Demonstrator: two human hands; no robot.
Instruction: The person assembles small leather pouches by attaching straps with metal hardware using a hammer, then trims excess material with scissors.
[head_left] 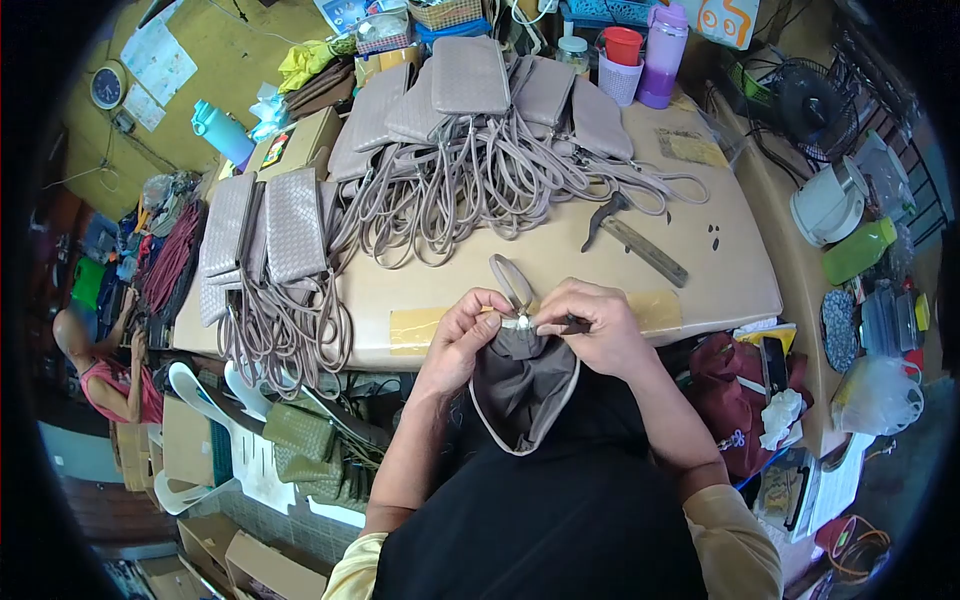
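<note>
A taupe pouch [522, 395] hangs between my hands at the table's front edge, its mouth spread so that the dark lining shows. My left hand [465, 338] is closed on the pouch's top edge, thumb and fingers pinched near a small metal fitting. On the other side of that fitting, my right hand [597, 325] pinches the same edge. A small dark thing, too hidden to name, pokes out by the right fingers. The pouch's wrist strap [512, 280] loops up above the fitting and leans toward the table.
Finished-looking woven pouches [470, 75] with tangled straps are heaped at the back, and another stack [295, 225] lies left. A hammer [640, 245] rests right of centre. A purple bottle [664, 55] stands behind. At far left is another person [110, 375].
</note>
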